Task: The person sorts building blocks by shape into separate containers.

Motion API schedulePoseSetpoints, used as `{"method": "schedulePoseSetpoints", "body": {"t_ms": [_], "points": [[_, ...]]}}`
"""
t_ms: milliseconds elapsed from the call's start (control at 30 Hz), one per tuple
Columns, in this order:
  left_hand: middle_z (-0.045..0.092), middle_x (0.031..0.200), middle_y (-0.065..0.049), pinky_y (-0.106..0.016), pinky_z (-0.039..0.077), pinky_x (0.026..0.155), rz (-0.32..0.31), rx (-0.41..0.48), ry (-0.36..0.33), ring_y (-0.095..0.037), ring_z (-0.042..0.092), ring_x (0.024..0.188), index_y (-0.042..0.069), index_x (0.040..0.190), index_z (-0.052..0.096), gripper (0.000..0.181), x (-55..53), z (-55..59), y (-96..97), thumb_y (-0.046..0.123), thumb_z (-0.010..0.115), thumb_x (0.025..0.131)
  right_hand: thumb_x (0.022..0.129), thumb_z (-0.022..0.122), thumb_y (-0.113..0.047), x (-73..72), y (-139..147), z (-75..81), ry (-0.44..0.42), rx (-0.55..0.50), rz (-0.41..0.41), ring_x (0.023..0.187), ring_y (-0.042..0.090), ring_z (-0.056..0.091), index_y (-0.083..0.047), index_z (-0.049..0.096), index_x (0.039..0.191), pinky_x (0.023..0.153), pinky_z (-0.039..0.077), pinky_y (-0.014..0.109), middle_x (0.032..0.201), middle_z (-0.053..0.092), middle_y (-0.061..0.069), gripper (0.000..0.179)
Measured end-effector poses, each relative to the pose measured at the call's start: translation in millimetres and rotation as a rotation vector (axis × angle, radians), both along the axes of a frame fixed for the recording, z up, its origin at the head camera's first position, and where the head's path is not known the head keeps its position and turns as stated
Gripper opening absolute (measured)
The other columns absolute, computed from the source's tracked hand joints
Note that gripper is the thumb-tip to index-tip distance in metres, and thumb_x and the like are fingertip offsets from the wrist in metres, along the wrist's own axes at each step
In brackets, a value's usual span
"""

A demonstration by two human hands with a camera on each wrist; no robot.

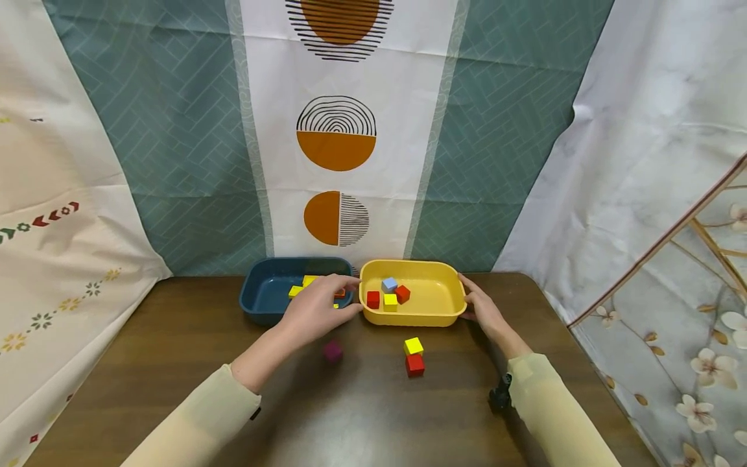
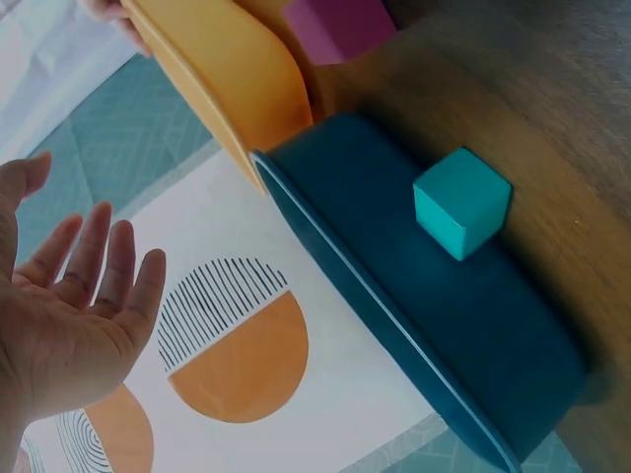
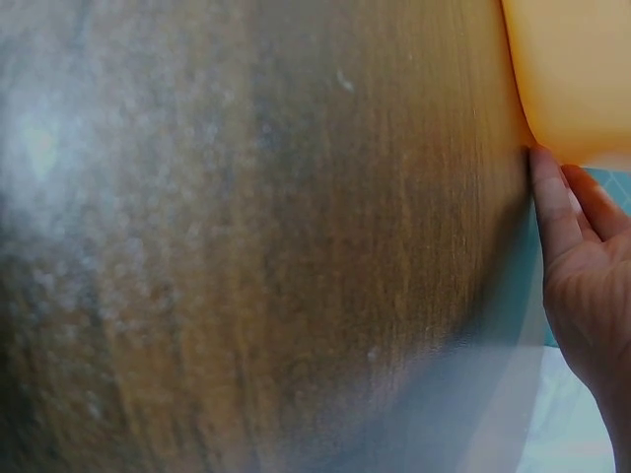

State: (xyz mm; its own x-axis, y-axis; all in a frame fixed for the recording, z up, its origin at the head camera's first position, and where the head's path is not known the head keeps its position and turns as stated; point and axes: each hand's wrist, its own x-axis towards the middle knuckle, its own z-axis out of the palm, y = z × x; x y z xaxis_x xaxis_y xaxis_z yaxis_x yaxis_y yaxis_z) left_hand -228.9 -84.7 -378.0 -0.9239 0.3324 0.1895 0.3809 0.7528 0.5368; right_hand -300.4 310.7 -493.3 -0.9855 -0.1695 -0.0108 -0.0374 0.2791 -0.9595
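Viewing from the head camera, I find the yellow tray (image 1: 434, 295) on the counter (image 1: 169, 370), with four cubes (image 1: 390, 302) inside. My left hand (image 1: 318, 305) is at its left end, thumb and fingers parted; my right hand (image 1: 481, 305) touches its right end, fingers extended. The blue tray (image 1: 265, 292) sits just beside it on the left, near the counter's far edge. A yellow cube (image 1: 414, 346), a red cube (image 1: 415, 366) and a purple cube (image 1: 332, 351) lie on the near side, where the counter runs toward the bottom of view. Both forearms reach forward and inward.

Left wrist: I read a wide hand, fingers spread; contact cannot be told here. A teal cube (image 2: 461, 204) shows against the blue tray's outer wall.

Right wrist: I read straight fingers, fingertips at the yellow tray's corner, and counter surface alongside. The wrist angles up toward the tray.
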Motion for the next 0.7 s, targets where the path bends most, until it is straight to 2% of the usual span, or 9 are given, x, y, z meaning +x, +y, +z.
{"method": "schedulePoseSetpoints", "body": {"t_ms": [267,500,700], "points": [[0.068,0.124,0.001,-0.048,0.055,0.093,0.024,-0.015,-0.030,-0.022,0.061,0.116,0.020,0.135,0.067,0.053,9.3,-8.0,-12.2,0.042,0.078,0.089,0.103,0.031,-0.010,1.1,-1.9,-1.6,0.014,-0.006,0.002,0.137,0.042,0.044,-0.015,0.022,0.165,0.102,0.050,0.051,0.170,0.016,0.010,0.063],[0.067,0.127,0.004,-0.045,0.055,0.093,0.042,-0.060,-0.049,-0.019,0.061,0.113,0.025,0.133,0.069,0.050,15.5,-19.2,-25.1,0.044,0.078,0.088,0.103,0.031,-0.009,2.6,-2.5,-1.6,0.008,-0.024,0.003,0.139,0.042,0.041,-0.014,0.021,0.165,0.103,0.049,0.053,0.170,0.015,0.010,0.063],[0.069,0.123,0.000,-0.046,0.055,0.093,0.034,-0.080,-0.041,-0.022,0.062,0.111,0.020,0.135,0.068,0.054,18.2,-24.2,-36.7,0.043,0.080,0.087,0.103,0.030,-0.008,3.2,-3.8,3.2,-0.013,-0.041,-0.006,0.140,0.043,0.040,-0.014,0.020,0.165,0.104,0.047,0.055,0.171,0.012,0.009,0.063]]}}
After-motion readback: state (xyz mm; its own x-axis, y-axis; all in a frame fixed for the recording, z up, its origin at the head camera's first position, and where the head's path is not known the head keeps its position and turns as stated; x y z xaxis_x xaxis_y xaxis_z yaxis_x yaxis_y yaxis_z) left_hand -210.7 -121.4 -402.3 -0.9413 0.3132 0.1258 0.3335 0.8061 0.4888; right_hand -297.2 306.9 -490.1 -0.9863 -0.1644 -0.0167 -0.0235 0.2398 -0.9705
